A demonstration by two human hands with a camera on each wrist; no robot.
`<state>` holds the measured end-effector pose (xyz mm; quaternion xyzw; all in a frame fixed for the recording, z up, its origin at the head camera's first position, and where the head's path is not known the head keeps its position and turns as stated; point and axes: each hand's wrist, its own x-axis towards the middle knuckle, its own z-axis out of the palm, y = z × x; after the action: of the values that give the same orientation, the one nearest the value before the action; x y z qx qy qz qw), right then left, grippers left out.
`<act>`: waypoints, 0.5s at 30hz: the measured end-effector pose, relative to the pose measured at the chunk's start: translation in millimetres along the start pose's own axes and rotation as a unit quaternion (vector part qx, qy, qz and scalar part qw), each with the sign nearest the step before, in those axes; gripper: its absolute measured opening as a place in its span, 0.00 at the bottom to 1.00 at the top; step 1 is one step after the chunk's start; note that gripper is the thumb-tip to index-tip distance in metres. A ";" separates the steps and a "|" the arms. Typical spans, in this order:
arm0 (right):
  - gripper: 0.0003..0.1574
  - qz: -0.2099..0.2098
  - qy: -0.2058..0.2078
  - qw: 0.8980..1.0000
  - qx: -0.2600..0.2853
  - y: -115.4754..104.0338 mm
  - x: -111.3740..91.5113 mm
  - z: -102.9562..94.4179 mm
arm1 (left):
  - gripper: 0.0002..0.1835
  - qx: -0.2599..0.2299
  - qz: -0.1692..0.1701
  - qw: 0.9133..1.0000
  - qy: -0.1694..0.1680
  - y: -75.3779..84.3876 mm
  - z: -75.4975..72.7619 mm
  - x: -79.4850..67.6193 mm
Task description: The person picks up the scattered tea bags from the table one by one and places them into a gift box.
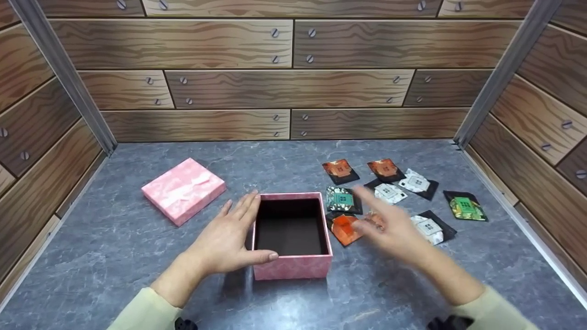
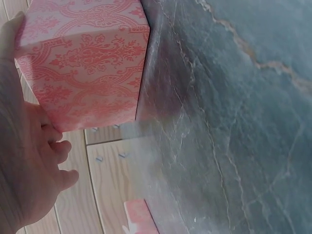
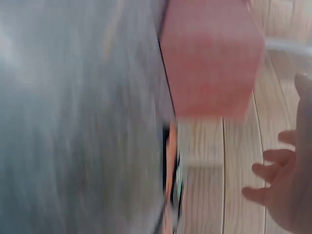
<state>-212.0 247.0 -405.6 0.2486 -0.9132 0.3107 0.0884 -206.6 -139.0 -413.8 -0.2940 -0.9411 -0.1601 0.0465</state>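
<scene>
A pink patterned box point(image 1: 292, 266) with a dark, bare inside stands lidless at the middle of the tabletop. My left hand point(image 1: 225, 242) rests along its left rim, fingers straight and thumb laid over the near corner; the left wrist view shows the fingertips at the box's side point(image 2: 92, 73). To the right of the box, my right hand point(image 1: 394, 231) hovers blurred above several small sachets, fingers extended and nothing held. Closest to it are an orange sachet point(image 1: 345, 230) and a teal one with a floral print point(image 1: 340, 200). Another orange sachet is partly hidden behind its fingers.
The pink lid point(image 1: 184, 190) with a bow lies at the left, behind the left hand. More sachets spread at the right: brown-orange ones point(image 1: 339, 170), white ones point(image 1: 418, 182) and a green one point(image 1: 466, 206). Wood-patterned walls point(image 1: 293, 87) enclose the grey marbled table point(image 1: 114, 256).
</scene>
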 end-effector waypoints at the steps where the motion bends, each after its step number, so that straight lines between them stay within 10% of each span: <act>1: 0.48 0.005 0.012 1.000 0.003 9.0 1.9 -7.3 | 0.70 0.000 0.001 1.000 0.002 -0.1 -0.2 -0.2; 15: 0.47 0.127 0.124 0.984 -0.005 144.9 -8.2 -89.5 | 0.70 -0.003 -0.001 1.000 0.005 -1.6 2.0 0.8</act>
<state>-278.1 404.0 -413.2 0.0895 -0.9206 0.3437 0.1620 -208.1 -139.1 -416.0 -0.2922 -0.9408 -0.1641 0.0505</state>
